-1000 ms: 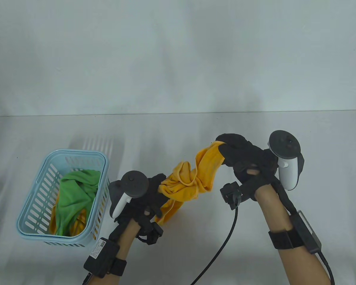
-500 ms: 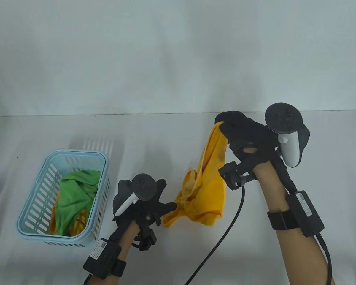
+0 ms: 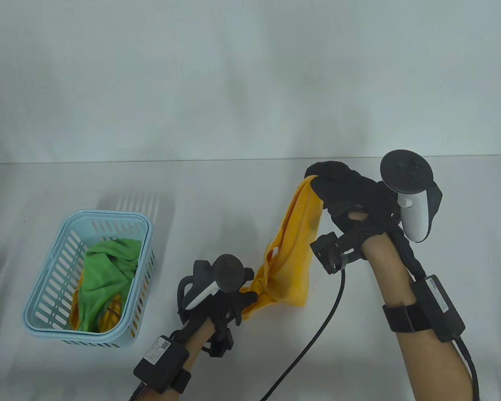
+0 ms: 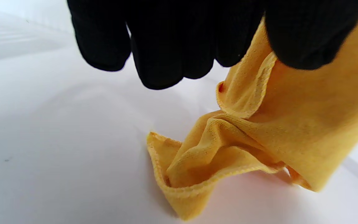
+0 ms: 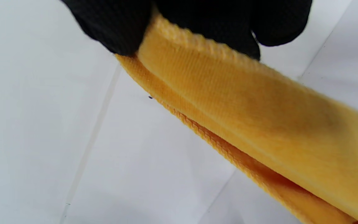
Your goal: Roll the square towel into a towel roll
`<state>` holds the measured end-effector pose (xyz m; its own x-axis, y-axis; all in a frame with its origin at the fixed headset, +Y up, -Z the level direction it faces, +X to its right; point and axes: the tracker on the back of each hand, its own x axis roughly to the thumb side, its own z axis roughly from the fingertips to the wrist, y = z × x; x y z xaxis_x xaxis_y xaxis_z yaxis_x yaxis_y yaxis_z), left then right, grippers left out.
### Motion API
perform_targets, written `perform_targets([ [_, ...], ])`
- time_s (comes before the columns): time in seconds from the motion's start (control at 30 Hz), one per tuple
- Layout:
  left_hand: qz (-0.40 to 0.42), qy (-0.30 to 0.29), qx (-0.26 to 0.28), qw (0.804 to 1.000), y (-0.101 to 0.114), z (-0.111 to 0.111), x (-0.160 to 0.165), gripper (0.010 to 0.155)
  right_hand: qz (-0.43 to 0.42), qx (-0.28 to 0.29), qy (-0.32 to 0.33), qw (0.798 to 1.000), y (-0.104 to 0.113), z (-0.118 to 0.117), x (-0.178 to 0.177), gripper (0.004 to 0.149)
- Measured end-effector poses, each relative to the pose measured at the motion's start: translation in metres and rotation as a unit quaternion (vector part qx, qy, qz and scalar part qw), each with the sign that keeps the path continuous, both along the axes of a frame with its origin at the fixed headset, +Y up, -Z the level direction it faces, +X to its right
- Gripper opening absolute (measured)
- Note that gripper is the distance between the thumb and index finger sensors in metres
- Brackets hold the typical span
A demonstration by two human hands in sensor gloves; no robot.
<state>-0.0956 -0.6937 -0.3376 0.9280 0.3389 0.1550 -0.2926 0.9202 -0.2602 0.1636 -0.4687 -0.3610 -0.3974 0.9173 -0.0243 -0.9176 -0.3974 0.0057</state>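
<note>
A yellow square towel (image 3: 294, 250) hangs crumpled between my two hands above the white table. My right hand (image 3: 338, 188) holds it up by one corner, and in the right wrist view the fingertips (image 5: 117, 28) pinch the hem of the towel (image 5: 259, 124). My left hand (image 3: 238, 298) sits lower and to the left, at the towel's bottom edge. In the left wrist view thumb and fingers (image 4: 300, 40) pinch the towel (image 4: 259, 133) near its edge. The towel's lowest folds rest on the table.
A light blue plastic basket (image 3: 46, 311) stands at the left of the table (image 3: 234, 188), holding a green towel (image 3: 104, 271) and some yellow cloth. A black cable (image 3: 317, 334) runs from my right wrist to the table's near edge.
My right hand lifted the towel's corner up and away, so the bunched towel now hangs long. My left hand let go, dropped right and down, and took the bottom edge.
</note>
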Motion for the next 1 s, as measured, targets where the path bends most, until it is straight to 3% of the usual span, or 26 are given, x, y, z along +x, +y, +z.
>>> perform_targets([
  [0.3,-0.004,0.056,0.041,0.998,-0.017,-0.001,0.021,0.071,-0.002,0.004,0.037,0.999,0.003,0.014,-0.018,0.038],
  [0.5,0.009,0.078,0.053,0.995,-0.020,-0.002,0.021,0.050,0.000,0.007,0.051,0.999,0.002,0.019,-0.022,0.038],
  [0.83,0.102,0.109,0.012,0.989,-0.012,-0.006,-0.007,0.041,0.008,0.012,0.005,1.000,0.006,0.022,0.005,0.038],
  [1.0,0.133,0.129,0.027,0.982,0.010,-0.006,-0.024,0.039,0.014,0.020,-0.043,0.999,0.006,0.022,0.032,0.038],
])
